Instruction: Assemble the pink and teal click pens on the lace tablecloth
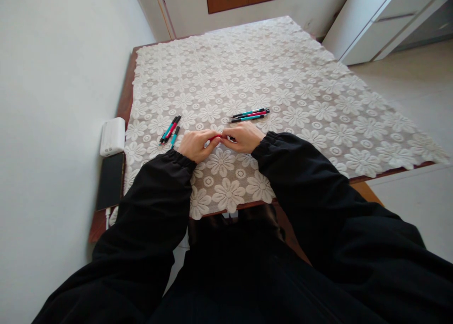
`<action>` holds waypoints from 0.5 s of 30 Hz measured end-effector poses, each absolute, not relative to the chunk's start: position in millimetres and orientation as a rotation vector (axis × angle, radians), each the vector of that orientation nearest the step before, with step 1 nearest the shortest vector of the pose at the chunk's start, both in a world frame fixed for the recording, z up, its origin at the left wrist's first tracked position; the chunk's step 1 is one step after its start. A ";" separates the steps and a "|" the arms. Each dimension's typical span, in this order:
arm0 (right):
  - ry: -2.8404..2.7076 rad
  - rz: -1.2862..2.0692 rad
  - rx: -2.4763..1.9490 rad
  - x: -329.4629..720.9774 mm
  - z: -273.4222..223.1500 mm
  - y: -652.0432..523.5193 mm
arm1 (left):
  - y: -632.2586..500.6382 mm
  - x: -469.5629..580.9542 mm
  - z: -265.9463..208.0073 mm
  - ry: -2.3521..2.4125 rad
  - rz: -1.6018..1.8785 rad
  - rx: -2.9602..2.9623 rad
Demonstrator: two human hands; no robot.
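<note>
My left hand (198,145) and my right hand (242,137) meet above the near part of the table, fingertips almost touching. Both are closed on a slim red pen (214,137), mostly hidden by the fingers; whether it is whole or only a part I cannot tell. Just beyond my right hand, three pens (249,115) lie side by side, two teal and black, one red and black. To the left of my left hand rest three more pens or pen pieces (171,129) in the same colours, slanted, one partly covered by my left wrist.
A cream lace tablecloth (226,192) with raised flowers covers the wooden table. Along the left edge, against the wall, are a white charger-like block (113,136) and a dark phone (110,181) with a white cable (107,218). A white cabinet (368,27) stands at the far right.
</note>
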State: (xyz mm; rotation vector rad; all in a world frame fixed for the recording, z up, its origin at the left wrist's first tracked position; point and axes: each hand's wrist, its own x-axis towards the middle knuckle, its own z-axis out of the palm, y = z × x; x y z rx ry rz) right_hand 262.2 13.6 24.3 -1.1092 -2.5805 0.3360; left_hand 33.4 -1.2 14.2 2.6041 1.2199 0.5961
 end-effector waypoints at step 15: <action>-2.519 0.348 -1.098 262.5 23.2 12.8 | 0.4 35.1 14.1 1.289 0.575 2.506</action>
